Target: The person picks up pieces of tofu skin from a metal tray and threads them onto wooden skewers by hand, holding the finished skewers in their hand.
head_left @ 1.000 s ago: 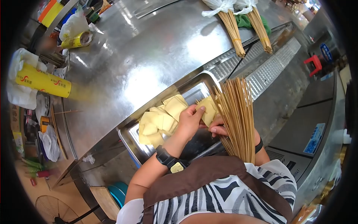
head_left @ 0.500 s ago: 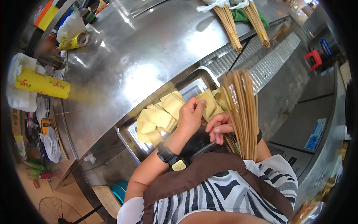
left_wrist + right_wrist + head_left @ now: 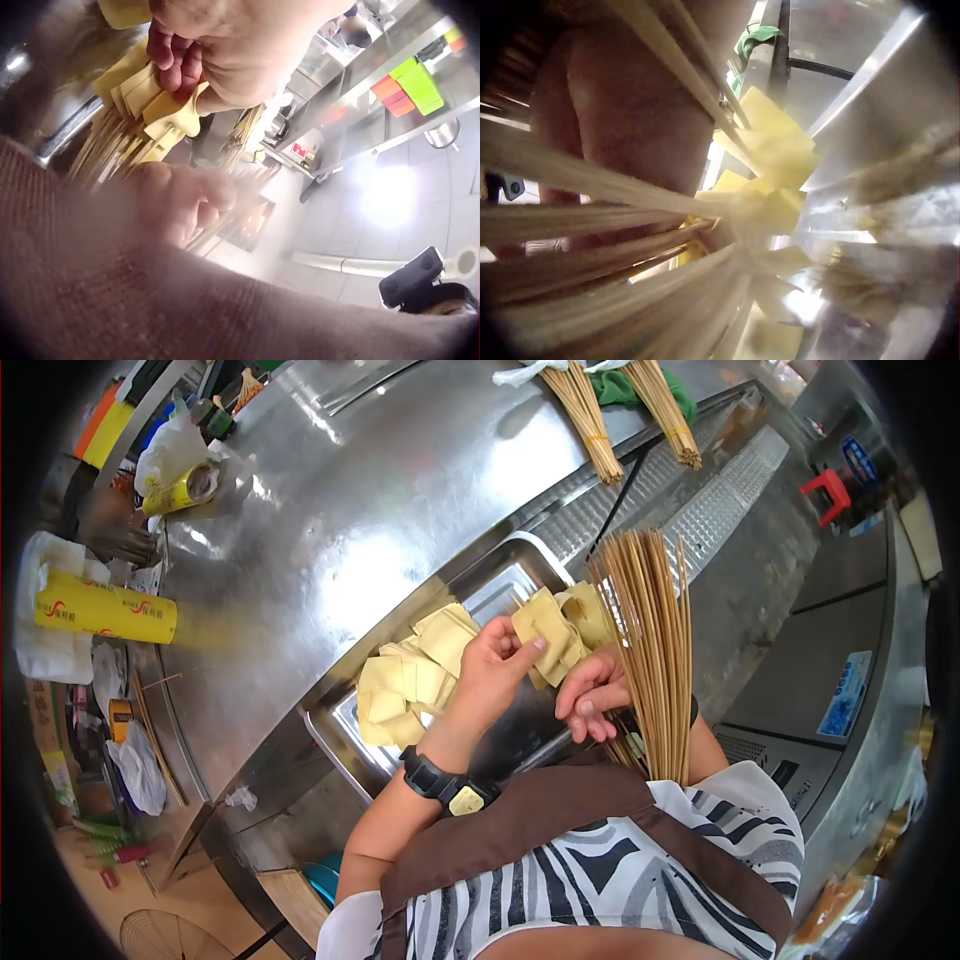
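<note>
My left hand (image 3: 518, 647) pinches a folded stack of yellow tofu-skin sheets (image 3: 545, 622) above a steel tray (image 3: 328, 738). More yellow sheets (image 3: 405, 682) lie piled in the tray. My right hand (image 3: 592, 702) grips a fanned bundle of bamboo skewers (image 3: 650, 640) just right of the held sheets, tips pointing away from me. In the left wrist view the left hand (image 3: 217, 52) holds the sheets (image 3: 161, 105) on skewers, with the right hand's fingers (image 3: 187, 199) blurred below. The right wrist view shows skewers (image 3: 615, 202) running into yellow sheets (image 3: 772, 157).
The tray sits at the near edge of a steel counter (image 3: 380, 490). Two tied skewer bundles (image 3: 590, 420) and a green cloth (image 3: 680, 400) lie at the far side. Yellow film rolls (image 3: 100, 615) stand to the left. A red stool (image 3: 825, 495) is at the right.
My left hand has lifted the folded sheets a little higher and turned them. The right hand's fingers have come out from under the sheets and curled round the skewer bundle.
</note>
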Action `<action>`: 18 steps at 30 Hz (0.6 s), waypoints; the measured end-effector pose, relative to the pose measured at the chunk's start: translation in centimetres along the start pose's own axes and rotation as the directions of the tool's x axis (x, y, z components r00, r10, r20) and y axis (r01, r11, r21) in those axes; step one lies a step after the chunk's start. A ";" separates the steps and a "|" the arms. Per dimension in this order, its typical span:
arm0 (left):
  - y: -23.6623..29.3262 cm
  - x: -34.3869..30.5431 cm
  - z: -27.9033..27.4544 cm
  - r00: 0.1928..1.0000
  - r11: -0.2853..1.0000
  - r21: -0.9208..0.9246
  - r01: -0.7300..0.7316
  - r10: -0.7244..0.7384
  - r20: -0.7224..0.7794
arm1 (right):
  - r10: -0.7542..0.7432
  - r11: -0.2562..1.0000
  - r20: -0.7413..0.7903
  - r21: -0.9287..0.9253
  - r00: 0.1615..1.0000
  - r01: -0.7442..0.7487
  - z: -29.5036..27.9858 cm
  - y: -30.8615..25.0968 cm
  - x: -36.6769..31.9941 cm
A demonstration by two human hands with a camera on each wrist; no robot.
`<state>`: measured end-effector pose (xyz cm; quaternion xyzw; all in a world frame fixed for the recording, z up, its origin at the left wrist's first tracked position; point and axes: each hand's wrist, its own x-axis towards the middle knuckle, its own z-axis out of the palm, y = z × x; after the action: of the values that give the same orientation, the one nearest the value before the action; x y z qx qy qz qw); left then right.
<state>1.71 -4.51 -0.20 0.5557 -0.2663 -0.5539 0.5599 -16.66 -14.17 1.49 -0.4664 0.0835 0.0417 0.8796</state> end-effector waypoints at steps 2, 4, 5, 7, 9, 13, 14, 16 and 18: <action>-0.5 -0.3 0.0 0.999 0.999 -0.021 -0.042 0.042 0.006 | 0.008 0.999 -0.056 -0.034 0.998 -0.010 0.1 0.0 0.0; -0.4 -0.6 0.0 0.999 0.999 0.024 -0.033 0.033 -0.016 | 0.026 0.998 -0.059 -0.060 0.998 -0.030 -0.4 0.0 0.0; -0.3 -0.6 0.1 0.999 0.997 0.068 -0.027 0.030 -0.036 | 0.004 1.000 -0.058 -0.024 0.998 -0.005 -0.3 0.1 0.0; -0.2 -0.5 0.2 0.998 0.996 0.081 -0.038 0.042 -0.048 | -0.017 1.000 -0.036 -0.023 0.999 0.016 0.0 0.0 0.1; -0.3 -0.3 0.5 0.997 0.994 0.095 -0.052 0.058 -0.059 | -0.041 0.999 -0.014 -0.024 0.999 0.041 0.1 0.0 0.2; -0.8 -0.2 0.5 0.992 0.999 -0.005 -0.054 0.053 -0.114 | -0.144 0.989 0.030 0.028 0.989 0.143 -0.5 0.5 0.3; -0.9 -0.2 0.5 0.991 0.999 0.001 -0.041 0.041 -0.128 | -0.162 0.986 0.040 0.055 0.986 0.160 -0.5 0.6 0.3; -1.9 -0.1 0.7 0.979 0.994 0.069 -0.088 0.099 -0.177 | -0.090 0.996 -0.039 -0.003 0.995 0.090 0.0 0.3 0.6; -2.1 -0.1 0.6 0.962 0.980 0.141 -0.139 0.168 -0.216 | -0.029 0.998 -0.126 -0.063 0.992 0.021 0.2 0.4 0.7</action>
<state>0.45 -4.17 -1.95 0.6268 -0.2770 -0.4239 0.5922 -15.99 -13.82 1.17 -0.4958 0.1318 0.0035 0.8584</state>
